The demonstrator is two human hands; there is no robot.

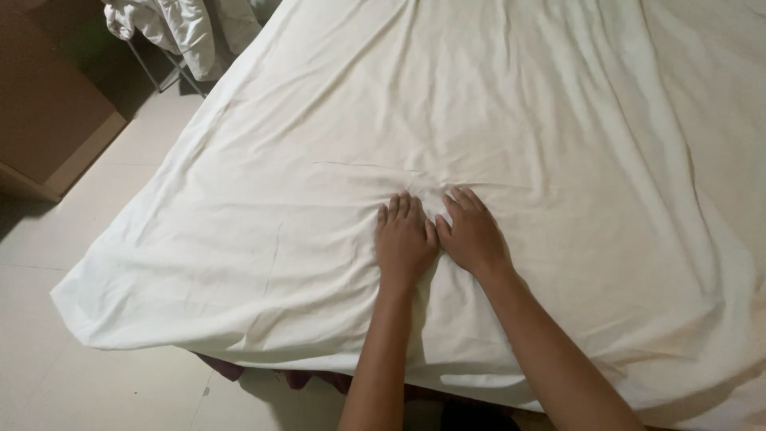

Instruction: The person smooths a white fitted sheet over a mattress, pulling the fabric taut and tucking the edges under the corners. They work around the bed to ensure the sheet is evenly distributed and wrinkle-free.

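Note:
A cream-white sheet point(263, 207) lies spread over a bed, with creases running away from me. My left hand point(404, 237) rests flat on it, palm down, fingers together and pointing away. My right hand point(472, 233) lies flat right beside it, thumbs nearly touching. Small wrinkles bunch in the cloth just ahead of the fingertips. Neither hand holds anything.
The sheet's near left corner point(76, 307) hangs over the bed edge above a pale tiled floor point(96, 383). A brown cabinet point(48, 120) stands at the left. A rack with white cloth point(171, 28) draped on it sits at the top left.

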